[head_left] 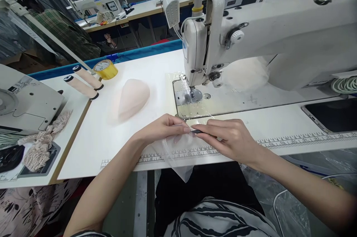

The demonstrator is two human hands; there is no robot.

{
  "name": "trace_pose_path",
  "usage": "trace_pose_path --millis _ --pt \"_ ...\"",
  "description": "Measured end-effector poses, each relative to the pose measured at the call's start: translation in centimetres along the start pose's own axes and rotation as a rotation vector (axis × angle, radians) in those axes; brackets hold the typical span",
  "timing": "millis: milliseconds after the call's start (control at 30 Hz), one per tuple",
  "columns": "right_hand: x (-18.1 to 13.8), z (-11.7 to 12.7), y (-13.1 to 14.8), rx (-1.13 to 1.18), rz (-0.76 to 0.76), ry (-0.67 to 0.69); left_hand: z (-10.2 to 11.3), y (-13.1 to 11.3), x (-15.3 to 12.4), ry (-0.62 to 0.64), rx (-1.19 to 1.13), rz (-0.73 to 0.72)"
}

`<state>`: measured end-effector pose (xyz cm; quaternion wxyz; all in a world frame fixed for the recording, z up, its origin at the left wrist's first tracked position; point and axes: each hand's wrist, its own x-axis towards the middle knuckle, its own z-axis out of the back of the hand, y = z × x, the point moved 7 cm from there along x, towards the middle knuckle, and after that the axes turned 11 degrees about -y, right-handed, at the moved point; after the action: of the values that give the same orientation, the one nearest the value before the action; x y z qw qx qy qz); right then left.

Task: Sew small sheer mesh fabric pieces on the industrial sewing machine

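My left hand (174, 128) is closed, pinching a piece of sheer white fabric (184, 170) that hangs over the table's front edge. Close against its fingertips, my right hand (227, 136) grips a small dark, slim tool (196, 131), mostly hidden by the fingers, so its kind does not show. The tool's tip meets the fabric by the left thumb. Both hands are in front of the sewing machine's needle and presser foot (192, 94). To the left on the white table lies a pale pink moulded cup (135, 98).
The machine head (200, 44) stands just beyond my hands, with pale sheer fabric (245, 73) behind its arm. A phone (331, 115) lies at right. Thread cones (87, 77) and yellow tape (106, 69) sit at left. A printed ruler (267, 143) runs along the front edge.
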<state>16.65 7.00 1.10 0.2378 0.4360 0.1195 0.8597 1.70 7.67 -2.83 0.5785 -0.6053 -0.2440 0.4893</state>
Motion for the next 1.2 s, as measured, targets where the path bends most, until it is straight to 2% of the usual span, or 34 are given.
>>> trace_pose_path --millis 167,567,767,833,933,1067,1200 --pt "-0.3 0.2 -1.2 0.049 -0.135 -0.007 0.1 0.2 0.0 -0.019 0.010 0.015" --pt "-0.2 0.2 -0.8 0.002 -0.062 0.014 0.1 0.2 0.1 -0.014 0.001 0.009" --pt "0.0 0.3 -0.9 0.033 -0.086 0.004 0.1 0.2 0.1 -0.019 0.004 0.008" --pt "0.1 0.6 -0.9 0.108 -0.148 -0.017 0.1 0.2 0.1 -0.021 0.004 0.014" --pt "0.3 0.4 -1.5 0.268 -0.350 -0.029 0.1 0.3 0.1 -0.022 0.004 0.023" --pt "-0.1 -1.1 -2.3 0.440 -0.618 0.061 0.1 0.3 0.2 -0.020 0.007 0.009" --pt "0.0 -1.8 -2.6 0.513 -0.694 0.079 0.0 0.4 0.2 -0.016 0.034 0.008"
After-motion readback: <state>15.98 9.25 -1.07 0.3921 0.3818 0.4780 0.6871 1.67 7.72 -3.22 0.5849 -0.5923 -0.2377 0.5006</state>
